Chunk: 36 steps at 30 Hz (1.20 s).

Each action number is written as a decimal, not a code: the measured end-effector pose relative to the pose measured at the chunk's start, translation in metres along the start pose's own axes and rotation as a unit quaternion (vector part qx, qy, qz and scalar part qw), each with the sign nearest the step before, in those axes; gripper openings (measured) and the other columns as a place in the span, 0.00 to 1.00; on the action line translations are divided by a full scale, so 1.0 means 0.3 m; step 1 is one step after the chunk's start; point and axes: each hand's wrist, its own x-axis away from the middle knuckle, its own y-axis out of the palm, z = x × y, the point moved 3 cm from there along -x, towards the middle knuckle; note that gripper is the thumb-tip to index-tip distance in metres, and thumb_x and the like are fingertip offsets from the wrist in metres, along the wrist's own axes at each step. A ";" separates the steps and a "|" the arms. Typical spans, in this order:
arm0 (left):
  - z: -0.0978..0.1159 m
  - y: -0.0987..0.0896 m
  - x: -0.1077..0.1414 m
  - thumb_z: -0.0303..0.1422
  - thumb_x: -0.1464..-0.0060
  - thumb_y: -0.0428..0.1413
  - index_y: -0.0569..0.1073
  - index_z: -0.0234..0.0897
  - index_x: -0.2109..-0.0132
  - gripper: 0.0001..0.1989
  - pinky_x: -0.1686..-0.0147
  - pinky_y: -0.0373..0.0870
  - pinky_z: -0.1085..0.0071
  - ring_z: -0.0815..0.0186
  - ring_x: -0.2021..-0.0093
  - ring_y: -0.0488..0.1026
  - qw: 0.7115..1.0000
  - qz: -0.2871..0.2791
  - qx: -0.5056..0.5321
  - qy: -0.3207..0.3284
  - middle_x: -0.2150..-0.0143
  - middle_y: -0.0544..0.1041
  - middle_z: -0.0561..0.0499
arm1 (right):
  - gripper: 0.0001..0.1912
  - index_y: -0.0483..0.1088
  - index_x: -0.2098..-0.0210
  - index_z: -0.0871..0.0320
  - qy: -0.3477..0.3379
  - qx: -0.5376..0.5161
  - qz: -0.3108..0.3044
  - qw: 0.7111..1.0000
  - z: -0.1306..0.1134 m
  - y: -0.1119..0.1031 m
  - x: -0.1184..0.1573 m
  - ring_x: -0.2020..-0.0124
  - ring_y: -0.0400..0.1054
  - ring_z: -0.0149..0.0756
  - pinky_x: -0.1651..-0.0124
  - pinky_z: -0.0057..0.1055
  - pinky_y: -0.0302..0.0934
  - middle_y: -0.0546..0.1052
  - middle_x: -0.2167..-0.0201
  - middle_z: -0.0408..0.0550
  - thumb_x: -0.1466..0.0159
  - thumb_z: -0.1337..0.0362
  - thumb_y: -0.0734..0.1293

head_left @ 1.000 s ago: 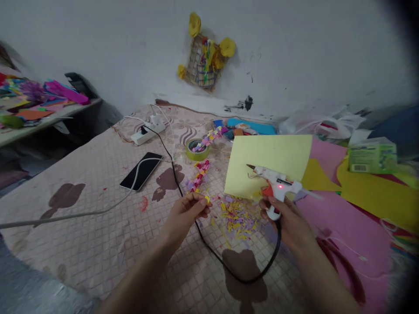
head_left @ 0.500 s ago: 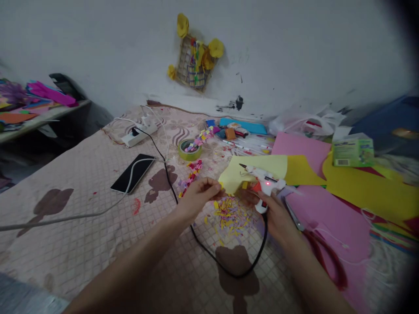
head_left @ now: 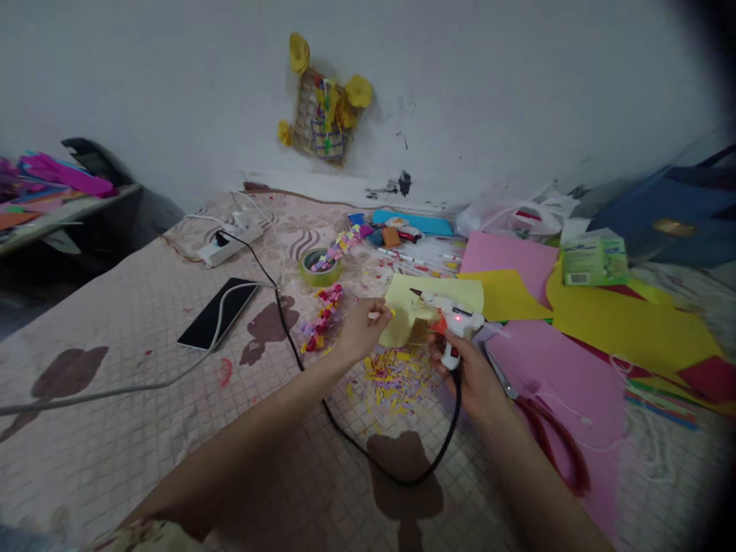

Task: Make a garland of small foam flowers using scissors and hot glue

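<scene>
A person works by hand at a cloth-covered worktop (head_left: pixel 143 399), left hand (head_left: pixel 363 330) pinched almost closed on a tiny yellow piece (head_left: pixel 392 313), right hand (head_left: pixel 468 372) wrapped round the grip of a glue gun (head_left: pixel 468 325). The gun sits just right of the middle, raised over the near edge of a pale sheet (head_left: pixel 451 286), its red light on and its nozzle (head_left: pixel 415 291) pointing left and away. The yellow piece is held apart from the nozzle; whether it carries any glue is too small to tell.

Two strips look well along: the near strip (head_left: pixel 323 318), just left of the left hand, and the far strip (head_left: pixel 348 244), reaching over a tape roll (head_left: pixel 307 277), are both crowded with pink, yellow and lilac bits. Whether either is finished cannot be told. The piece between the fingers appears not yet fixed to anything, and a heap of loose cuttings (head_left: pixel 396 383) lies below the hands, so placing that piece seems left to do.

A black cord (head_left: pixel 396 479) loops from the gun across the near side to a socket block (head_left: pixel 230 245) at far left, beyond a phone (head_left: pixel 217 313). Red-handled scissors (head_left: pixel 555 445) rest on pink paper (head_left: pixel 569 368) at right
</scene>
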 end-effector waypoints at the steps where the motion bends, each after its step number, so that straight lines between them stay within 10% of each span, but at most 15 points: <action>1: 0.002 -0.002 -0.006 0.26 0.57 0.60 0.70 0.33 0.74 0.04 0.66 0.63 0.77 0.71 0.65 0.68 1.000 0.000 -0.003 0.001 0.69 0.72 0.52 | 0.09 0.70 0.68 0.59 -0.005 -0.006 -0.006 1.000 -0.001 0.003 0.000 0.79 0.61 0.25 0.83 0.19 0.55 0.73 0.74 0.43 0.47 0.62 0.71; 10: -0.031 0.000 -0.073 0.33 0.54 0.59 0.70 0.31 0.74 0.08 0.77 0.63 0.76 0.73 0.79 0.65 0.995 -0.063 0.011 -0.083 0.78 0.69 0.52 | 0.05 0.70 0.68 0.59 -0.015 -0.073 -0.072 0.995 -0.018 0.028 0.007 0.81 0.56 0.22 0.85 0.18 0.52 0.70 0.75 0.42 0.45 0.66 0.67; 24: -0.053 -0.012 -0.117 0.27 0.58 0.58 0.73 0.32 0.77 0.04 0.81 0.50 0.77 0.75 0.83 0.57 0.990 0.008 -0.142 -0.027 0.84 0.65 0.57 | 0.08 0.69 0.65 0.58 -0.064 -0.124 -0.100 0.985 -0.084 0.020 0.044 0.82 0.51 0.21 0.86 0.15 0.51 0.63 0.75 0.39 0.45 0.65 0.66; 30: 0.022 -0.044 -0.039 0.29 0.56 0.57 0.71 0.34 0.75 0.04 0.70 0.59 0.76 0.71 0.71 0.66 0.991 0.017 -0.131 0.023 0.75 0.71 0.55 | 0.11 0.69 0.63 0.56 -0.094 0.069 -0.061 0.991 -0.063 0.024 0.073 0.84 0.52 0.23 0.86 0.21 0.47 0.63 0.78 0.38 0.40 0.56 0.64; 36: 0.057 -0.102 0.062 0.36 0.53 0.57 0.71 0.35 0.70 0.08 0.71 0.60 0.75 0.71 0.71 0.68 0.997 -0.020 -0.081 -0.003 0.72 0.72 0.53 | 0.16 0.65 0.73 0.57 -0.153 0.332 -0.079 0.927 -0.048 0.058 0.125 0.82 0.56 0.29 0.81 0.26 0.50 0.63 0.85 0.39 0.37 0.51 0.60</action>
